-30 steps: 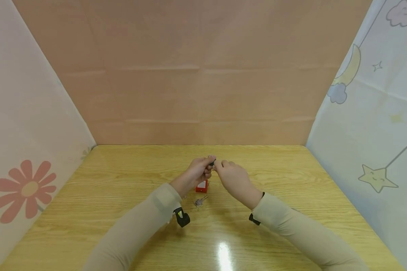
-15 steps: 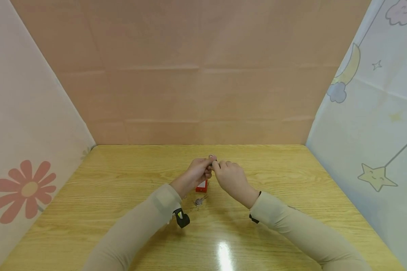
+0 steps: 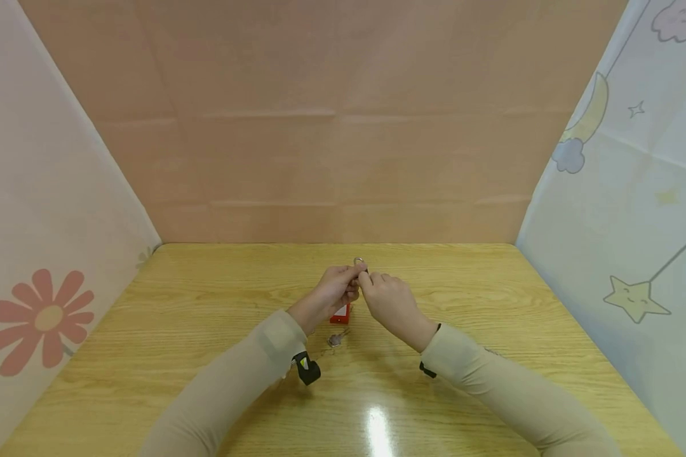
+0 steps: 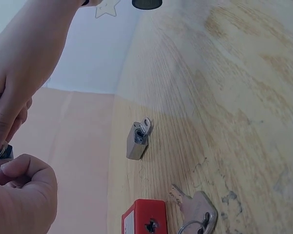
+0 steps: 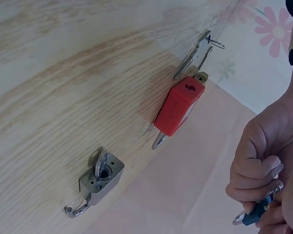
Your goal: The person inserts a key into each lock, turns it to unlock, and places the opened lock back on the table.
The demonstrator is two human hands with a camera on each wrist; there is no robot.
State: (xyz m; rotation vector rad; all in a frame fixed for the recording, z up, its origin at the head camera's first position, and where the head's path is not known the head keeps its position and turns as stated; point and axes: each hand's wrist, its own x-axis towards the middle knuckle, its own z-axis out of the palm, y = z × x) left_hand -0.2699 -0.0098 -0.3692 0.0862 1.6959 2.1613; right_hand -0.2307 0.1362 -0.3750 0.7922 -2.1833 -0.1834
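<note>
Just over the far half of the table, my left hand [image 3: 333, 289] grips a small dark blue padlock [image 5: 256, 214] with its shackle sticking out. My right hand [image 3: 391, 304] meets it there, thumb and fingers pinching at the lock's end, where a metal ring [image 5: 277, 190] shows. Whether a key is in that lock is hidden by the fingers. Below the hands lies a red padlock [image 5: 178, 105] with a white label. A silver padlock [image 5: 103, 176] rests on the wood, a key [image 4: 146, 126] standing in its keyhole and its shackle swung out.
Beside the red padlock lies a loose key [image 4: 198, 212] on a ring, also seen nearer me in the head view. A small brass-coloured piece [image 5: 200, 77] shows by the red padlock. A peach backdrop [image 3: 343, 127] rises behind the wooden table [image 3: 234, 279].
The shackle end of the blue padlock now points up more above my left fingers. My right fingers have closed in nearer to the left hand, hiding more of the lock.
</note>
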